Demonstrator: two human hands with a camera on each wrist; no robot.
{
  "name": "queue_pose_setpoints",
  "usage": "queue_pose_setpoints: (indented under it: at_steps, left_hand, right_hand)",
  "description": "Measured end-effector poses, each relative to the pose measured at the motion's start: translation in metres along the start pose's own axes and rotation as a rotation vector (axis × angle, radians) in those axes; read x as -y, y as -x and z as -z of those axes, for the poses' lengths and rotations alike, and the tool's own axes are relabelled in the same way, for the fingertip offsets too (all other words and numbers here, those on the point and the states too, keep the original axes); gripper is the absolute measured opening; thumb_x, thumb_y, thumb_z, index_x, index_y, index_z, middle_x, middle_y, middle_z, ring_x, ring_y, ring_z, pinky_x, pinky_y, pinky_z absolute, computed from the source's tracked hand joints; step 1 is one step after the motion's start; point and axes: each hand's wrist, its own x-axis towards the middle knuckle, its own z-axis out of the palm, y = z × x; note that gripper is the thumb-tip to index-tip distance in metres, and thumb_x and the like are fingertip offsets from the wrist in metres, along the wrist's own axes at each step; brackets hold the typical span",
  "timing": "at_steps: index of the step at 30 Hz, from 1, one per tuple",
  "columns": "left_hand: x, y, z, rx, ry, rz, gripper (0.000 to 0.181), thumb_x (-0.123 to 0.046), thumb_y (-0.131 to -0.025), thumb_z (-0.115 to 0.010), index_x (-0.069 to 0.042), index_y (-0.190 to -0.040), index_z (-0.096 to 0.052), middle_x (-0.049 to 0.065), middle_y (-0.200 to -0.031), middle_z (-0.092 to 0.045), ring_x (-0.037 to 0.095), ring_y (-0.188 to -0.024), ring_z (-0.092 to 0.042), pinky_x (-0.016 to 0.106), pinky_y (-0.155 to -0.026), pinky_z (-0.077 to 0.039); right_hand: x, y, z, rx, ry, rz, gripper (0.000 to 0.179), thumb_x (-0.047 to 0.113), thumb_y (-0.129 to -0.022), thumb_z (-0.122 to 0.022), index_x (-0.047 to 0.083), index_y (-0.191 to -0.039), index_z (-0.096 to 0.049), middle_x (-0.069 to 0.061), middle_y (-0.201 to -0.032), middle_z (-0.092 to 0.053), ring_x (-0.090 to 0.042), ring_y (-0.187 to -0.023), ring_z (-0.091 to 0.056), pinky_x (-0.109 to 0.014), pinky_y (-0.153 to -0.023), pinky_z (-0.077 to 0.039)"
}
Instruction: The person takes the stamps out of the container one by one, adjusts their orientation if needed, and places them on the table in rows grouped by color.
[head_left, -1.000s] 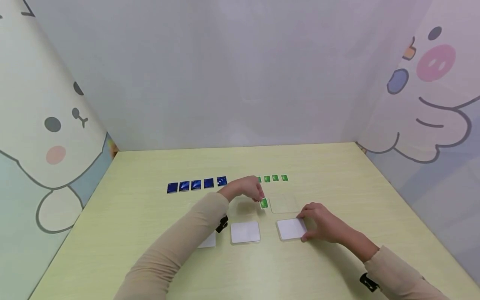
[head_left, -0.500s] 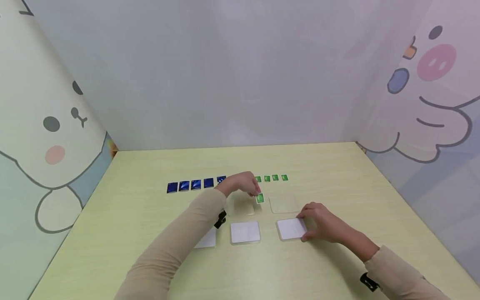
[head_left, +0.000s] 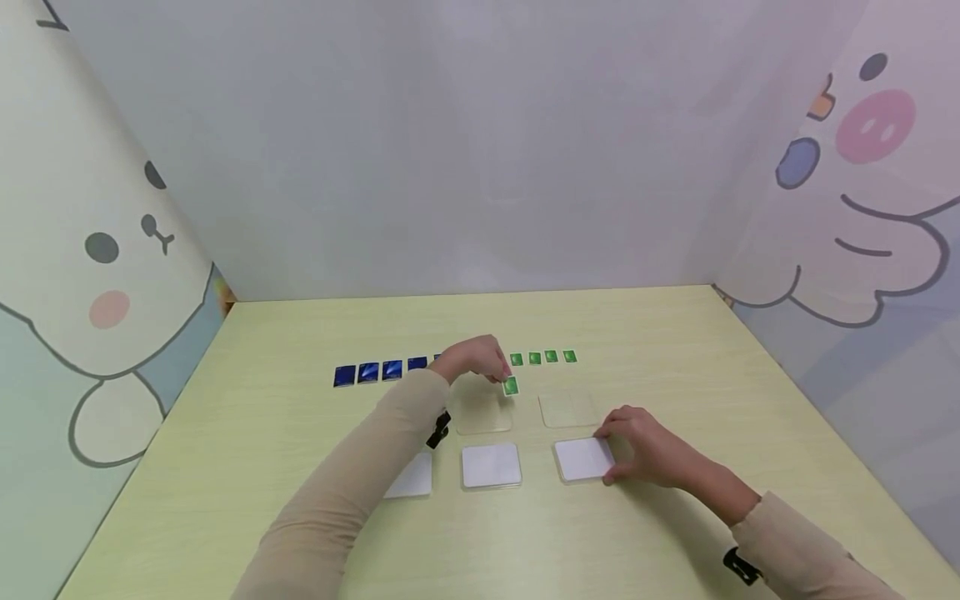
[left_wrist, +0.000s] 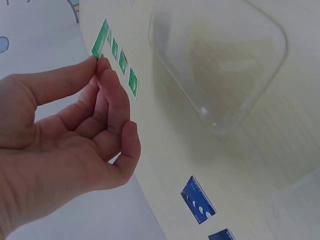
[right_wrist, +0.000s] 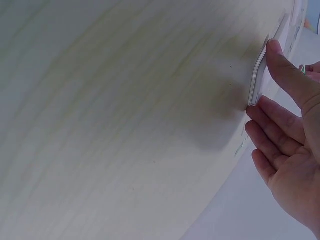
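In the head view my left hand [head_left: 480, 357] is above the far middle of the table, pinching a small green card [head_left: 511, 386]. The left wrist view confirms that thumb and fingertips grip the card [left_wrist: 101, 39] by one end. Below it lies a clear plastic lid or tray [head_left: 482, 417]. At the right, my right hand [head_left: 648, 447] holds a flat clear case with a white top [head_left: 582, 460], thumb on the near edge and fingers at the far edge. The right wrist view has this case [right_wrist: 257, 75] edge-on, lying on the table.
Several green cards [head_left: 535, 358] form a row at the back. Several blue cards [head_left: 368, 372] line up to their left, partly behind the left arm. Two more white-topped cases [head_left: 491, 465] lie in front, one partly covered by the sleeve. Another clear tray [head_left: 567, 408] lies right of middle.
My left hand has moved away from me and slightly left with the green card in its fingers, uncovering more of the clear tray. The right hand has stayed on the case.
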Motion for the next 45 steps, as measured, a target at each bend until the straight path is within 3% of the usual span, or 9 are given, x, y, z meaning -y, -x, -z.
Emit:
queue_pose_setpoints:
  at_steps: [4,12,18,21,23,25,27,33,45]
  left_hand:
    - [0.0,-0.003,0.004,-0.01,-0.021,0.012,0.015,-0.012,-0.09,-0.063,-0.002,-0.097,-0.073,0.007,-0.091,-0.069,0.012,-0.074,-0.048,0.028,-0.077,-0.042]
    - [0.001,-0.013,0.007,-0.035,-0.029,0.022,0.018,-0.01,-0.09,-0.063,0.001,-0.101,-0.071,0.008,-0.095,-0.069,0.011,-0.078,-0.054,0.034,-0.095,-0.049]
    - [0.007,-0.024,0.004,-0.116,-0.108,0.014,0.019,-0.009,-0.089,-0.062,-0.001,-0.102,-0.072,0.008,-0.097,-0.071,0.01,-0.074,-0.051,0.024,-0.077,-0.047]
    - [0.007,-0.025,0.002,-0.171,-0.143,0.01,0.017,-0.009,-0.089,-0.061,-0.003,-0.1,-0.072,0.009,-0.103,-0.072,0.013,-0.079,-0.054,0.03,-0.092,-0.049]
    - [0.005,-0.024,0.001,-0.206,-0.145,0.018,0.015,-0.009,-0.089,-0.06,-0.003,-0.097,-0.072,0.009,-0.104,-0.071,0.017,-0.085,-0.057,0.042,-0.109,-0.04]
    - [0.003,-0.024,0.0,-0.239,-0.146,0.03,0.013,-0.008,-0.09,-0.059,-0.004,-0.093,-0.071,0.009,-0.104,-0.07,0.02,-0.092,-0.058,0.05,-0.117,-0.027]
    - [0.002,-0.024,-0.001,-0.261,-0.16,0.045,0.012,-0.006,-0.091,-0.056,-0.003,-0.09,-0.068,0.009,-0.102,-0.069,0.022,-0.095,-0.058,0.052,-0.119,-0.02]
    - [0.005,-0.031,-0.004,-0.29,-0.23,0.089,0.011,-0.004,-0.094,-0.049,-0.006,-0.087,-0.058,0.006,-0.093,-0.064,0.02,-0.091,-0.053,0.05,-0.118,-0.022]
    - [0.01,-0.035,-0.006,-0.336,-0.256,0.089,0.013,-0.002,-0.093,-0.05,-0.006,-0.088,-0.061,0.007,-0.093,-0.068,0.021,-0.091,-0.055,0.052,-0.119,-0.019]
  right_hand:
    - [-0.001,0.001,0.001,-0.003,0.006,-0.004,0.051,0.035,-0.061,-0.089,0.009,-0.1,-0.072,0.004,-0.098,-0.067,-0.013,-0.091,-0.057,-0.038,-0.084,-0.049]
    - [-0.001,0.003,0.0,-0.01,0.006,0.001,0.051,0.035,-0.06,-0.09,0.009,-0.1,-0.072,0.004,-0.098,-0.067,-0.013,-0.091,-0.057,-0.038,-0.084,-0.05]
    - [-0.001,0.003,-0.001,-0.018,0.003,0.007,0.051,0.034,-0.06,-0.09,0.009,-0.1,-0.072,0.004,-0.098,-0.067,-0.013,-0.091,-0.058,-0.038,-0.084,-0.05]
    - [-0.001,0.004,-0.002,-0.02,0.006,0.009,0.05,0.034,-0.06,-0.09,0.009,-0.1,-0.072,0.004,-0.098,-0.067,-0.013,-0.092,-0.058,-0.039,-0.085,-0.049]
    - [-0.001,0.004,-0.002,-0.021,0.009,0.011,0.05,0.034,-0.06,-0.09,0.01,-0.1,-0.071,0.004,-0.099,-0.067,-0.014,-0.092,-0.058,-0.039,-0.085,-0.048]
    - [-0.001,0.004,-0.002,-0.023,0.013,0.014,0.05,0.034,-0.06,-0.09,0.01,-0.1,-0.071,0.004,-0.099,-0.067,-0.014,-0.092,-0.058,-0.039,-0.085,-0.048]
    - [-0.002,0.004,-0.003,-0.024,0.013,0.016,0.05,0.033,-0.06,-0.09,0.009,-0.1,-0.071,0.004,-0.099,-0.067,-0.014,-0.092,-0.058,-0.039,-0.085,-0.048]
    - [-0.003,0.004,-0.003,-0.018,0.015,0.009,0.05,0.034,-0.06,-0.09,0.01,-0.1,-0.071,0.004,-0.099,-0.066,-0.014,-0.092,-0.058,-0.039,-0.085,-0.048]
    - [-0.003,0.001,-0.004,-0.012,0.012,0.014,0.05,0.035,-0.061,-0.089,0.01,-0.101,-0.072,0.004,-0.099,-0.067,-0.014,-0.092,-0.058,-0.039,-0.085,-0.048]
